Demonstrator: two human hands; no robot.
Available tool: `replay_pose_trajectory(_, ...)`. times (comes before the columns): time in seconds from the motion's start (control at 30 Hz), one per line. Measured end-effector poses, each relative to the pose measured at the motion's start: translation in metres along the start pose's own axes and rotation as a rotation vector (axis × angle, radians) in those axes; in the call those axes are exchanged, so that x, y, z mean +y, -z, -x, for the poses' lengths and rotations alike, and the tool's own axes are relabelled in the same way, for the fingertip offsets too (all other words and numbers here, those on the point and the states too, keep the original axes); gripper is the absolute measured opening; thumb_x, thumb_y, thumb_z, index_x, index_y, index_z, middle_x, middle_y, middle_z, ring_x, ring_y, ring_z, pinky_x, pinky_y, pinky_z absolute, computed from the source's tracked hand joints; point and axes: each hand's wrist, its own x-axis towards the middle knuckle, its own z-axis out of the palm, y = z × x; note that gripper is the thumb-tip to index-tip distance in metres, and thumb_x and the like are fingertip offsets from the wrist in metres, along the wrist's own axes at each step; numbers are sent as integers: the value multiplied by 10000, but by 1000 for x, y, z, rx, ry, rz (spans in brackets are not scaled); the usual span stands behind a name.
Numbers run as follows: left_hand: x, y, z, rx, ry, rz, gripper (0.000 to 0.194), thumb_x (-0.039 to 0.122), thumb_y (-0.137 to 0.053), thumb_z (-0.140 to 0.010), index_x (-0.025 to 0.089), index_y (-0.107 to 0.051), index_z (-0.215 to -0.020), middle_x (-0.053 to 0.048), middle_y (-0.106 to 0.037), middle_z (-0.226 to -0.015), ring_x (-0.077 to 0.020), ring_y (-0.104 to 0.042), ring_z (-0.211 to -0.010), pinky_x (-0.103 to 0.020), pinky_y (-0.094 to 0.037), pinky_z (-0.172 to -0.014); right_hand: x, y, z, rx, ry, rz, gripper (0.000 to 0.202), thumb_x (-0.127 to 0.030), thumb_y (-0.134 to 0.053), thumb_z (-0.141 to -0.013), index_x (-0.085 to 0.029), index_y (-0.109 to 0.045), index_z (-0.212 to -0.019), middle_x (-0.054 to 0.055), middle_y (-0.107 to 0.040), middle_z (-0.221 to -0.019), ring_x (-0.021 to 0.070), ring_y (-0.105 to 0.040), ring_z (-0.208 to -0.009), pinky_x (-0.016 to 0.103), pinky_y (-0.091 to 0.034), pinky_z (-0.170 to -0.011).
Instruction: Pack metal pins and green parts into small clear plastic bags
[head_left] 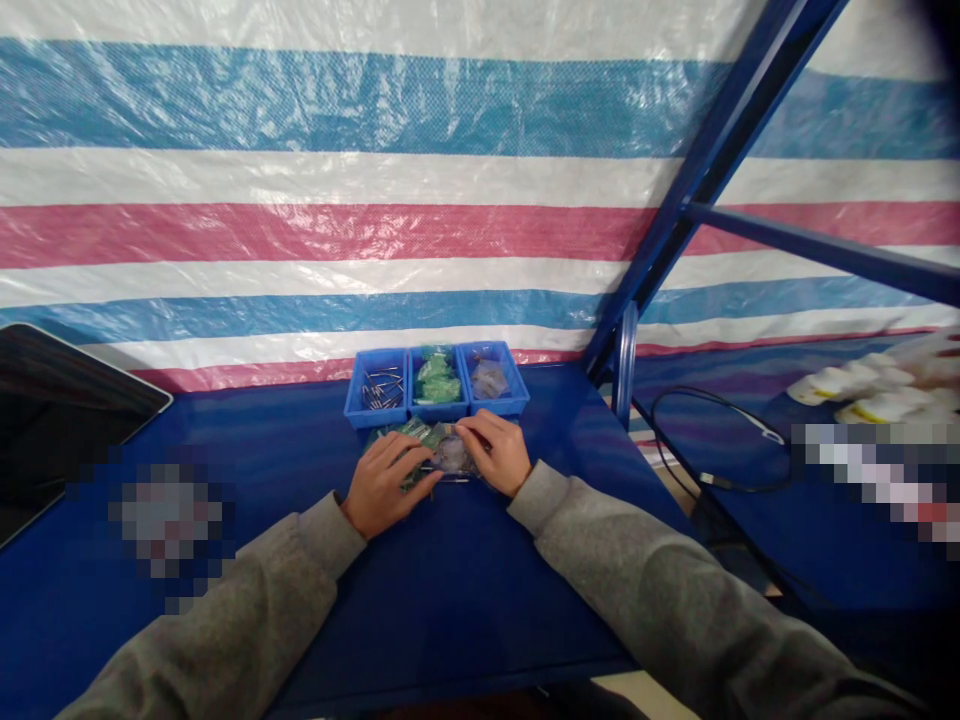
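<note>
1. A small clear plastic bag [452, 455] is lying on the blue table [465, 590], just in front of a row of three blue bins; it is looking thin, crinkled and see-through, with something pale inside that is too small to make out.
2. The left hand [386, 485] is resting palm down with its fingers spread over green pieces [409, 440] and the near-left edge of the bag — pressing flat rather than closing around anything.
3. The right hand [495, 450] is pinching the bag's far-right edge between thumb and fingertips, the grip narrow and closed on the plastic.
4. The left bin [375, 390] is holding thin metal pins, the middle bin [437, 378] green pieces, the right bin [491, 378] small clear packets.
5. Both hands are covering much of the bag and of the green pile, so their full outlines are staying hidden.
6. A dark tablet [52, 420] is lying at the left, cut off by the frame edge, and a black cable [705, 440] is looping at the right.
7. White objects [877, 390] at the far right are blurring together — their kind cannot be told.
</note>
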Motion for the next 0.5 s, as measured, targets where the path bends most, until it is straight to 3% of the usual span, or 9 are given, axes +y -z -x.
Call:
replay_pose_trajectory(0.07,-1,-3,-3,71,136,40,189,346,-551,-818,169,-561,-883,-62,-589,-843,-176,-556,-802,-319,-468,-746,-2,-4,0,-7,8,0,269,-298,-399,-921,-182,-637,-871,40,-602,-725,141,-570,-669,249,-452,-646)
replay_pose_trajectory(0.17,-5,-10,-11,130,304,100,273,372,-552,-813,164,-522,-987,-38,-576,-838,-146,-547,-727,-289,-473,-695,-3,-9,-1,-7,16,-36,255,-298,-416,-917,-182,-638,-866,35,-606,-725,137,-571,-666,246,-453,-644)
replay_pose_trajectory(0.23,-9,-13,-16,111,285,148,307,354,-560,-816,171,-521,-1060,-39,-593,-879,-150,-560,-789,-298,-469,-761,-4,-10,-3,19,5,-76,242,-301,-432,-912,-180,-636,-866,36,-612,-740,140,-575,-682,249,-456,-655)
replay_pose_trajectory(0.33,-15,-16,-18,90,206,158,157,308,-510,-857,185,-603,-885,-31,-623,-831,-151,-565,-798,-296,-464,-764,-4,-10,-4,45,-27,-115,231,-306,-444,-907,-180,-633,-868,37,-612,-753,143,-571,-693,261,-460,-674)
replay_pose_trajectory(0.5,-17,-14,-16,168,189,181,160,279,-489,-870,184,-617,-862,-32,-635,-815,-147,-580,-788,-291,-475,-755,-6,-10,-6,6,-32,-101,190,-318,-506,-870,-184,-622,-938,39,-589,-820,135,-558,-682,252,-469,-636)
